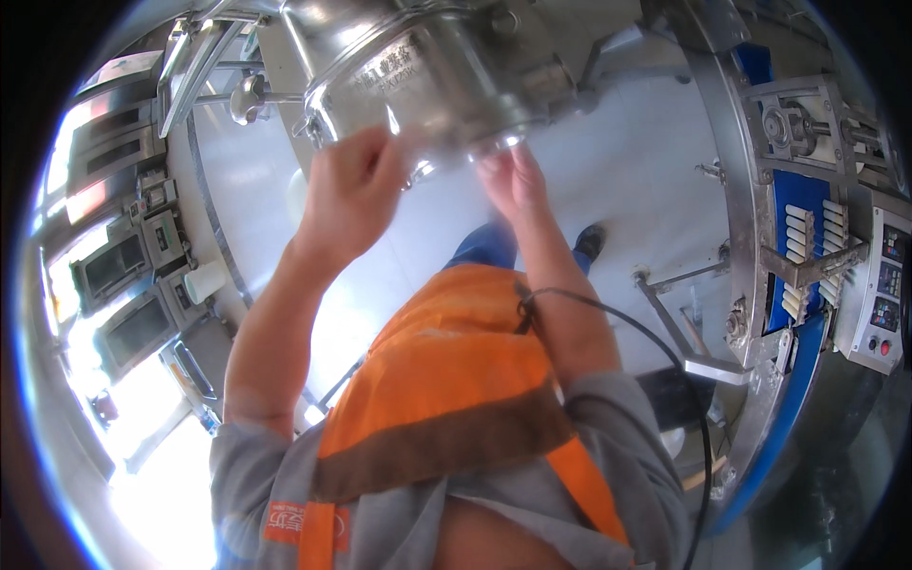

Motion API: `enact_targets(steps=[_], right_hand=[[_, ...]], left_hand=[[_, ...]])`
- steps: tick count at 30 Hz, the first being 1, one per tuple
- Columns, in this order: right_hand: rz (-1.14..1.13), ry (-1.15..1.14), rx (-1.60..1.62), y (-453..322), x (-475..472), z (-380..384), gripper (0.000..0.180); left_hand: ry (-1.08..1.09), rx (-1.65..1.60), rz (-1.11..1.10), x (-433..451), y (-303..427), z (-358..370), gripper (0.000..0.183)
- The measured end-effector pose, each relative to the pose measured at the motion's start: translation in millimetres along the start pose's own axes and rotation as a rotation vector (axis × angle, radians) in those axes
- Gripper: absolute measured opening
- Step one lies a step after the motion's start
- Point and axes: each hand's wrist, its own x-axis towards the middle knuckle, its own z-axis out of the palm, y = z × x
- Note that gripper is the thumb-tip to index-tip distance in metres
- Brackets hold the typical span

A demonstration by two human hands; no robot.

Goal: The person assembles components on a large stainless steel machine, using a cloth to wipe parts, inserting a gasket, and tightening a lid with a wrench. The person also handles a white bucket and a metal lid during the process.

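A polished stainless-steel machine housing (427, 92) with a rounded body and engraved writing fills the top middle of the view. My left hand (354, 189) is curled at its lower left edge, near a small clasp; the hand's far side and whatever its fingers may hold are hidden. At the lower end of the housing's short cylinder, the fingers of my right hand (511, 178) reach up to a bright steel rim (502, 146). Blur there hides whether they grip it. Small shiny metal pieces (420, 172) show between the two hands.
To the right runs a conveyor with a blue belt (801, 189), white rollers (798, 235) and a control panel (885, 285). A black cable (662, 342) crosses my right arm. A metal knob (247, 100) juts out left of the housing. Steel equipment (117, 263) lines the left side.
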Motion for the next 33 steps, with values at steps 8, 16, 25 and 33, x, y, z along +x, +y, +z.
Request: enact_targets(steps=[8, 16, 25, 33], right_hand=[[0.12, 0.142, -0.339, -18, 3, -7, 0.038], [0.688, 0.53, -0.462, -61, 31, 59, 0.042], [-0.055, 0.569, -1.127, -24, 7, 28, 0.041], [-0.381, 0.569, -0.858, 32, 0, 1, 0.035]], left_hand=[[-0.001, 0.155, -0.081, 2, 11, 10, 0.035], [0.039, 0.113, -0.033, 5, 4, 20, 0.029], [0.11, 0.084, -0.065, 5, 6, 25, 0.029], [0.183, 0.047, -0.024, 3, 6, 33, 0.025]])
